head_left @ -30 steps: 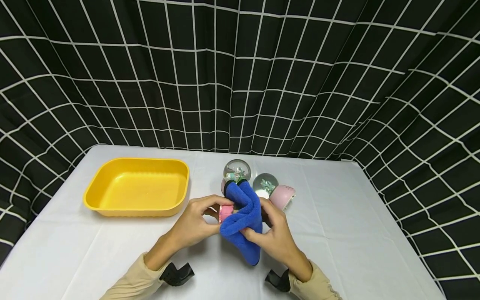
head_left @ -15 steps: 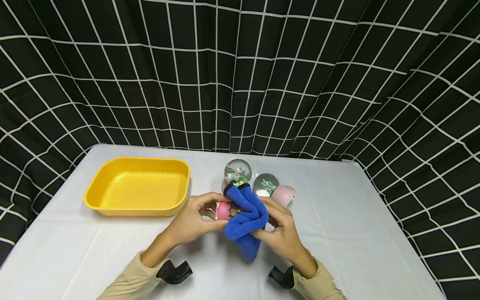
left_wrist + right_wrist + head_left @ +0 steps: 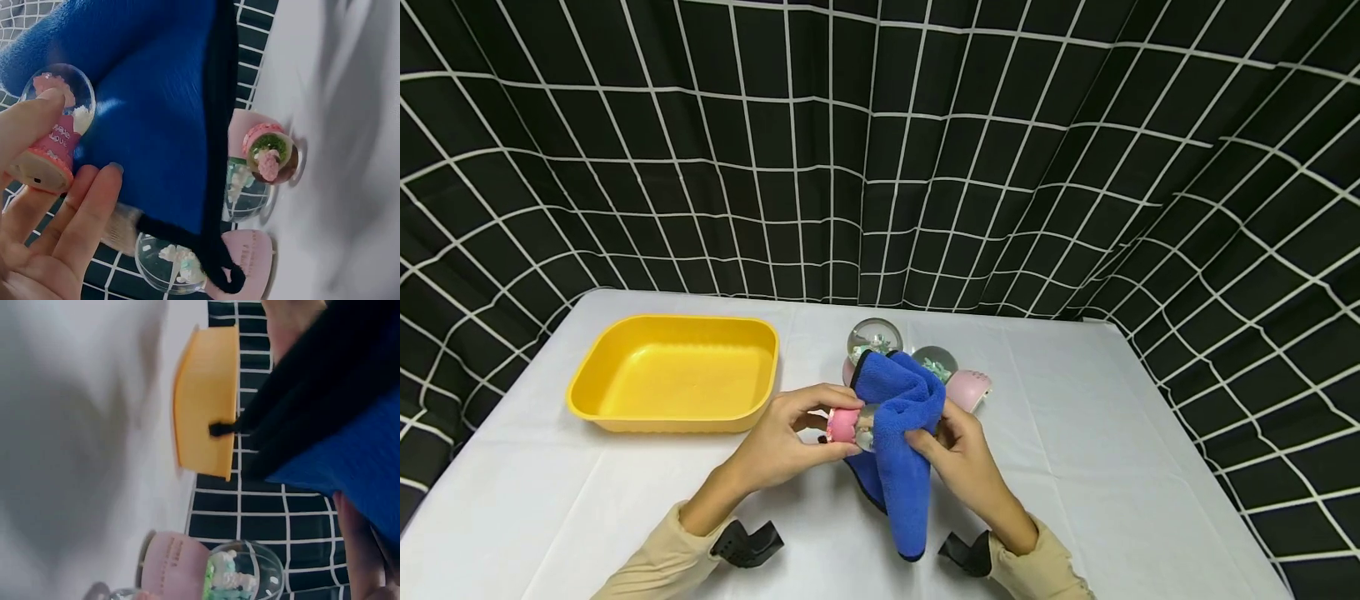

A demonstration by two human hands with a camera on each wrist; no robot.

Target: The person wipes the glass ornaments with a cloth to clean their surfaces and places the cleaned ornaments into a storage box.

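Between thumb and fingers, my left hand (image 3: 778, 433) grips a small snow globe (image 3: 844, 425) by its pink base, dome pointing right. The left wrist view shows a pink figure inside the clear dome (image 3: 81, 94). My right hand (image 3: 962, 462) pinches a blue cloth (image 3: 904, 417) with dark edging, bunched over the dome's right side. The cloth's lower end hangs toward me. Just behind the cloth, a larger snow globe (image 3: 874, 335) stands upright. Beside it another one lies on its side, its pink base (image 3: 970, 388) to the right and its dome partly covered by the cloth.
A yellow basin (image 3: 673, 375) stands at the left on the white-covered table (image 3: 1112, 467). In the left wrist view another small snow globe (image 3: 269, 156) appears beside the upright one. A black curtain (image 3: 820, 167) with white grid lines hangs behind the table.
The cloth has been turned and spread, its lower end now hanging nearer to me. More of the small globe's dome shows. The left hand has shifted slightly left, the right hand slightly right.
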